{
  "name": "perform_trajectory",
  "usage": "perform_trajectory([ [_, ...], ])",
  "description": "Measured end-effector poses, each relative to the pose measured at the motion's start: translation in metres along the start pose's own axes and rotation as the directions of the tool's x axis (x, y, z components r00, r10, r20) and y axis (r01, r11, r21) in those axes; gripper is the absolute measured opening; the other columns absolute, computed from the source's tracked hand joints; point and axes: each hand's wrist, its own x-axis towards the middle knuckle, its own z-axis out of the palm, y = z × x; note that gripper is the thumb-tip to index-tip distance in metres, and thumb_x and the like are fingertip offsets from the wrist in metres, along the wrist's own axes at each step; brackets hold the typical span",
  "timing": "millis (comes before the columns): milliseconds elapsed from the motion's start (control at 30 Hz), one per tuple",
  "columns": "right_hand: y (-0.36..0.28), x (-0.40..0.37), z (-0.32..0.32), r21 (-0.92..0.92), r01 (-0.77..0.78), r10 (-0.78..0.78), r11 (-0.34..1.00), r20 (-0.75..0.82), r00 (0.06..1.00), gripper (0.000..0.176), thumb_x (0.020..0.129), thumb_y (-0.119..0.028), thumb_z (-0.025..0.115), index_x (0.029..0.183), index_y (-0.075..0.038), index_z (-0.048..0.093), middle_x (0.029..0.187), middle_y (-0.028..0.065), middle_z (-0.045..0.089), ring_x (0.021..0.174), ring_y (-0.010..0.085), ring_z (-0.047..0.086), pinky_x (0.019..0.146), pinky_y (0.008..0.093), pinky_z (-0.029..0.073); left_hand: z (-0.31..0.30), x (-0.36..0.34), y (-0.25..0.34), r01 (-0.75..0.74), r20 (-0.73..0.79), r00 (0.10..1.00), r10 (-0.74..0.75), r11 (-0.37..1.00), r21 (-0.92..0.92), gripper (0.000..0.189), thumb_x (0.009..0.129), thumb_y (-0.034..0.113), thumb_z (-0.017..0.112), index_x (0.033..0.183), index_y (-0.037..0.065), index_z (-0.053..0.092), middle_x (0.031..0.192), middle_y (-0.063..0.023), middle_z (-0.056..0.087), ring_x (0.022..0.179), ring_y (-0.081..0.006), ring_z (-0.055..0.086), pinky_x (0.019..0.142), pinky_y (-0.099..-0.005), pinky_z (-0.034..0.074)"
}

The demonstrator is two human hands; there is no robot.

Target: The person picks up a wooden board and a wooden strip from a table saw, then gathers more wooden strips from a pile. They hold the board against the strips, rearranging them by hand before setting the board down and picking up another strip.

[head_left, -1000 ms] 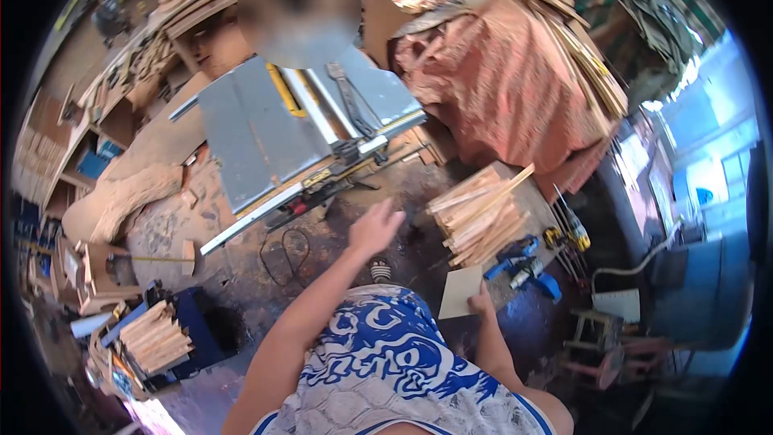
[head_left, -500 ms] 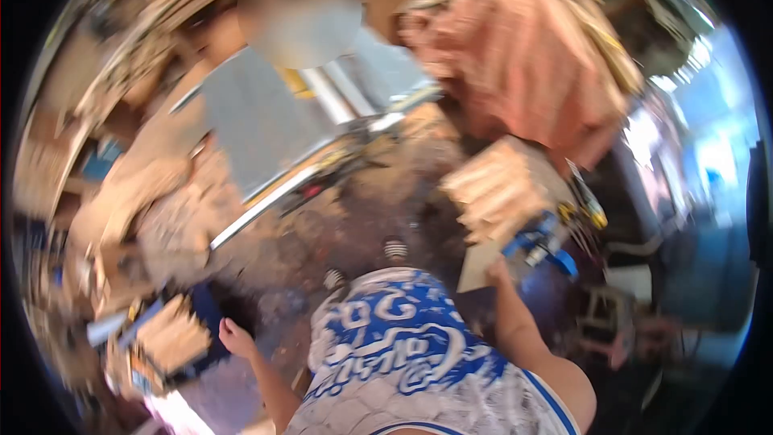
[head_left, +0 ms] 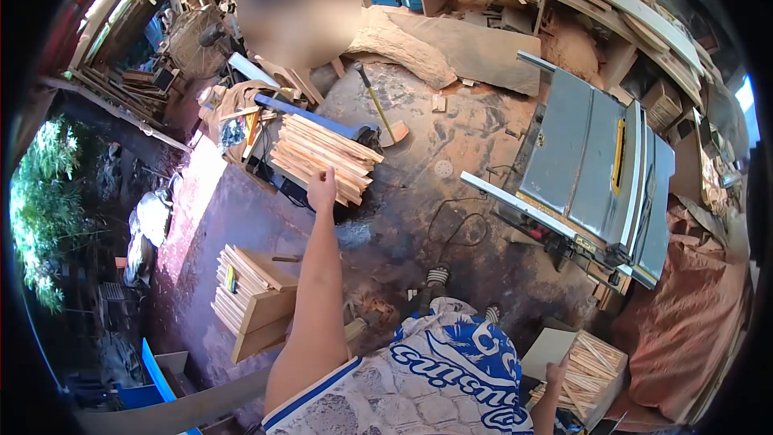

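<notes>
My left hand [head_left: 322,190] is stretched forward at the near edge of a stack of thin wood strips [head_left: 326,153]. Its fingers are curled in; whether they grip a strip or only overlap it in view, I cannot make out. Low on the right, my right hand [head_left: 555,372] has bent fingers beside a second pile of strips [head_left: 592,374] and a flat beige panel [head_left: 549,348]. Anything inside those fingers is hidden. A third bundle of strips [head_left: 233,294] stands on the floor left of my left forearm, with a yellow-green tool [head_left: 231,279] on it.
A grey table saw [head_left: 572,153] stands to the right, a cable [head_left: 455,225] on the floor beside it. Ahead lies a long-handled tool [head_left: 374,105]. Wood slabs [head_left: 475,48] and shelves line the back. An orange-brown tarp [head_left: 684,306] hangs at lower right.
My view has turned left, so the table saw now sits at the right. My left hand has come from beside the strip stack to its near edge. My right hand stays near the other pile.
</notes>
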Motion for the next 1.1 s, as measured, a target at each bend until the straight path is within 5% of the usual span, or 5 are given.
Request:
perform_trajectory([
  [300, -0.057, -0.018, 0.009, -0.113, 0.154, -0.153, 0.982, 0.012, 0.988, 0.083, 0.076, 0.005, 0.054, 0.156, 0.006, 0.032, 0.144, 0.0274, 0.052, 0.136, 0.0366, 0.051, 0.114, 0.0377, 0.038, 0.032, 0.046, 0.083, 0.067, 0.235, 0.96, -0.154, 0.938, 0.34, 0.076, 0.084, 0.071, 0.063, 0.117, 0.004, 0.077, 0.116, -0.0202, 0.075, 0.115, -0.0353, 0.069, 0.097, -0.0469, 0.053],
  [500, -0.057, -0.053, 0.011, -0.161, 0.039, -0.042, 0.986, -0.013, 0.999, 0.084, 0.074, 0.003, 0.054, 0.155, 0.005, 0.034, 0.143, 0.0292, 0.052, 0.133, 0.0397, 0.052, 0.113, 0.0403, 0.039, 0.054, 0.063, 0.055, 0.283, 0.145, 0.956, -0.255, 0.934, -0.219, 0.058, 0.08, 0.053, 0.068, 0.101, 0.0, 0.077, 0.11, -0.0164, 0.076, 0.1, -0.0335, 0.072, 0.095, -0.0453, 0.053],
  [633, -0.042, -0.063, 0.016, -0.203, 0.044, -0.052, 0.978, -0.037, 0.998, 0.085, 0.074, 0.001, 0.055, 0.156, 0.005, 0.032, 0.141, 0.0325, 0.053, 0.132, 0.042, 0.053, 0.11, 0.0432, 0.041, 0.044, 0.063, 0.064, 0.334, 0.317, 0.926, -0.207, 0.05, -0.941, 0.019, 0.087, 0.021, 0.068, 0.081, 0.003, 0.064, 0.084, -0.0088, 0.067, 0.073, -0.0202, 0.065, 0.069, -0.0327, 0.054],
  [700, -0.044, -0.069, 0.018, -0.34, 0.084, -0.144, 0.937, -0.154, 0.978, 0.085, 0.073, 0.007, 0.053, 0.156, -0.001, 0.035, 0.137, 0.0251, 0.056, 0.129, 0.0404, 0.055, 0.109, 0.0423, 0.042, 0.014, 0.023, 0.091, 0.311, 0.288, 0.923, -0.255, 0.051, -0.949, 0.009, 0.089, 0.008, 0.067, 0.095, 0.004, 0.062, 0.08, -0.0056, 0.062, 0.07, -0.0164, 0.063, 0.063, -0.0276, 0.051],
  [1100, -0.399, -0.067, 0.007, -0.082, 0.707, -0.711, 0.703, -0.113, 0.694, 0.076, 0.091, 0.005, 0.052, 0.162, -0.008, 0.026, 0.138, 0.0266, 0.06, 0.125, 0.0386, 0.063, 0.101, 0.0402, 0.049, -0.009, -0.268, 0.252, 0.479, 0.486, 0.7, 0.524, 0.161, -0.863, 0.034, 0.099, 0.012, 0.062, 0.128, 0.015, 0.045, 0.095, 0.0005, 0.056, 0.068, -0.0087, 0.055, 0.052, -0.024, 0.046],
])
